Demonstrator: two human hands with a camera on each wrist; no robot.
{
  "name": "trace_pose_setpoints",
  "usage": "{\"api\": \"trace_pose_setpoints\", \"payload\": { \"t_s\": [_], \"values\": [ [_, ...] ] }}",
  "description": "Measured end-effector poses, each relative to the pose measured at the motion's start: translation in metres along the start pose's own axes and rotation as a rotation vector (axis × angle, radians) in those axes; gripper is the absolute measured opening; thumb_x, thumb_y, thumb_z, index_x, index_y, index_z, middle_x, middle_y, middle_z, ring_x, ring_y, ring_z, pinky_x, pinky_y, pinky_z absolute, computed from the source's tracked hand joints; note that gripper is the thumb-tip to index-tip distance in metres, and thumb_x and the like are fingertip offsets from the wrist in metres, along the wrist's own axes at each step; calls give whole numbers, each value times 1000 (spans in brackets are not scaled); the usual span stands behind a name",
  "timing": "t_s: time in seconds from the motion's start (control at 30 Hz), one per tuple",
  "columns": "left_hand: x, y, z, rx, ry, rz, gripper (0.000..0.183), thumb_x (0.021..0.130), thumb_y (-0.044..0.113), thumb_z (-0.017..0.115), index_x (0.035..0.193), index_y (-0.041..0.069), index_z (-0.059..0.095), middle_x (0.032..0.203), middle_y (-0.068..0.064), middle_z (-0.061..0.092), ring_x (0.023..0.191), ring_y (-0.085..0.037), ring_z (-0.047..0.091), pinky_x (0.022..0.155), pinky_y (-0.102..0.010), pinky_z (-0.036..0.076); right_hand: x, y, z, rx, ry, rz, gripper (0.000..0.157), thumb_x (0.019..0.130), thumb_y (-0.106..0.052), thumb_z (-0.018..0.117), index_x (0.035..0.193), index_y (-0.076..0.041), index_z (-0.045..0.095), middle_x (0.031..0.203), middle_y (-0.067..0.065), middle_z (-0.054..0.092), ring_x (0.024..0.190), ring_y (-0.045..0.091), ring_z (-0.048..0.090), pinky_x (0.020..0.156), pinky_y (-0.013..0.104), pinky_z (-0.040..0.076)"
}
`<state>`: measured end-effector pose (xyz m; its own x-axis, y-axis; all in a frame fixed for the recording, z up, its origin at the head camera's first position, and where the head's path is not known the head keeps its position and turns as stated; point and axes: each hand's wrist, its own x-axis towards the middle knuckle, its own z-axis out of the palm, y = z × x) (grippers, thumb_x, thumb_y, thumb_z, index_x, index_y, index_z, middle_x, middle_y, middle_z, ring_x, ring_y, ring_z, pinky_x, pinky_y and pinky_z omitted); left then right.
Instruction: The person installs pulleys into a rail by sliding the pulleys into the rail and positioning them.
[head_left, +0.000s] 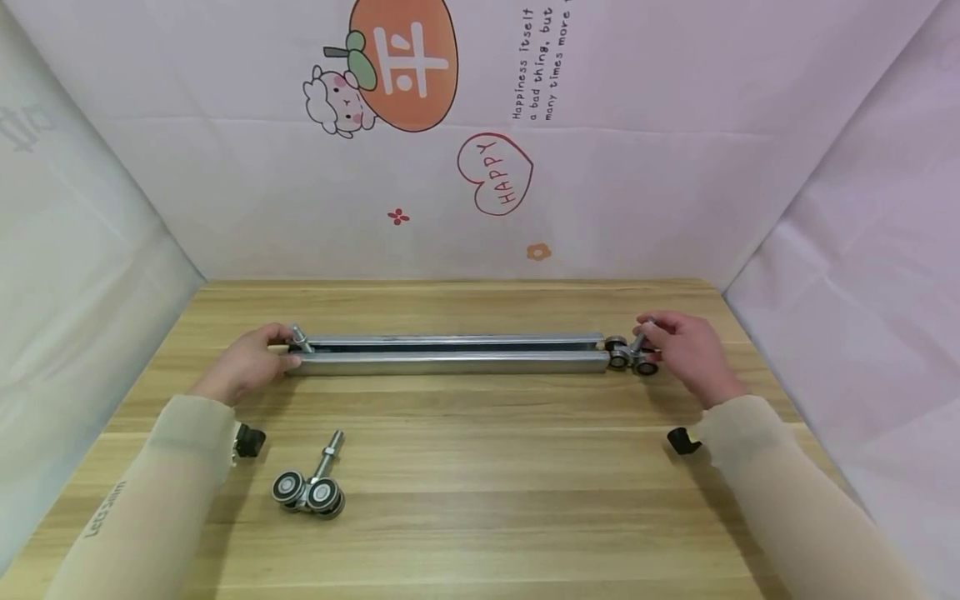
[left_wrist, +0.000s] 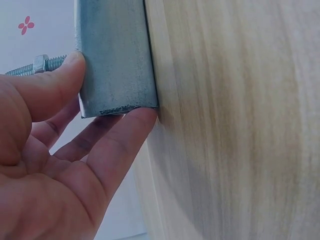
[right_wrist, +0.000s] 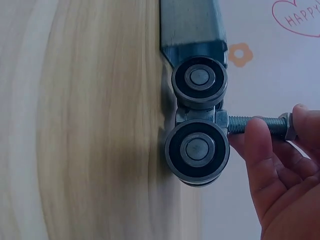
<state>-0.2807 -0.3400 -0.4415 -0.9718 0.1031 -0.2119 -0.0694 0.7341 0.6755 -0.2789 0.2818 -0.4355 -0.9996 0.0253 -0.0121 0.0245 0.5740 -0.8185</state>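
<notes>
A silver metal channel track (head_left: 450, 364) lies crosswise on the table, its slot facing up. My left hand (head_left: 251, 360) holds the track's left end; in the left wrist view the thumb lies on its upper edge and a fingertip touches the end near the tabletop. A threaded bolt (head_left: 301, 337) with a nut sticks up from the slot there; whatever is below it is hidden inside. At the right end, my right hand (head_left: 696, 354) pinches the upright bolt of a roller trolley (right_wrist: 197, 150). Its leading wheels (right_wrist: 200, 77) are at the track's open end.
Another roller trolley (head_left: 324, 495) lies on the wood-grain table (head_left: 487, 483) at the front left, its bolt slanting up. White printed cloth (head_left: 637, 183) stands behind the table and along both sides. Small black devices (head_left: 250, 441) sit at both wrists.
</notes>
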Motion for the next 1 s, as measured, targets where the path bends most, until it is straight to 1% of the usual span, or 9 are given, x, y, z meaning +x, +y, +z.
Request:
{"api": "trace_pose_setpoints", "payload": {
  "t_s": [0.07, 0.23, 0.47, 0.73, 1.0],
  "values": [
    [-1, 0, 1, -1, 2, 2, 46, 99, 17, 64, 135, -3, 45, 148, -33, 34, 121, -44, 42, 94, -54, 40, 0, -1, 3, 1, -6, -12, 43, 106, -32, 50, 136, -2, 57, 128, 17, 62, 101, 32, 63, 77, 38, 56],
    [-1, -1, 2, -14, 1, 2, 46, 98, 16, 64, 136, -3, 45, 147, -33, 35, 113, -40, 48, 88, -47, 44, 0, -2, 8, -8, -12, -30, 41, 106, -30, 50, 134, -1, 58, 125, 17, 63, 102, 32, 62, 77, 39, 57],
    [-1, 1, 1, -8, -3, 0, 47, 98, 16, 64, 137, -4, 43, 147, -34, 34, 109, -39, 51, 88, -48, 44, 0, 0, 11, -35, -13, -27, 40, 106, -32, 50, 135, -5, 59, 126, 13, 63, 99, 30, 64, 77, 37, 56],
    [0, 1, 3, -32, 3, -5, 45, 98, 14, 64, 136, -3, 45, 147, -33, 35, 107, -37, 52, 84, -42, 47, -1, 4, 13, -9, -26, -55, 43, 106, -34, 50, 136, -5, 58, 127, 14, 63, 96, 30, 67, 75, 36, 57],
    [-1, 1, 3, -40, 10, 1, 42, 98, 12, 63, 134, -3, 46, 147, -32, 36, 107, -36, 53, 83, -40, 48, -2, 4, 15, -11, -28, -85, 41, 107, -32, 49, 136, -5, 58, 128, 13, 62, 104, 31, 63, 80, 37, 56]
  ]
}}
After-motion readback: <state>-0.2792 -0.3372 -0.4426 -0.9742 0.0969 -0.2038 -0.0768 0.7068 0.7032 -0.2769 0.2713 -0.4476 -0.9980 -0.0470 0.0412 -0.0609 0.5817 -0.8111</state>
